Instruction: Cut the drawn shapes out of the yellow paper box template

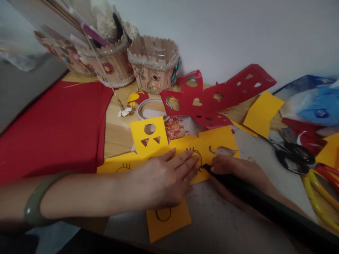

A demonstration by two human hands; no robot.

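Hands: left [164,180] flat, right [238,171] around pen [210,169]

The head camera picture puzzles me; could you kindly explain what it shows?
There is no machine here: a person wears a camera on the head, and this single picture looks forward and down at their own bare hands. The left hand lies flat on yellow paper that has drawn lines and cut-out shapes. The right hand grips a dark tool whose tip meets that paper; what kind of tool it is I cannot tell. On the wooden table also lie a red sheet, red paper with holes, stick baskets and black scissors.
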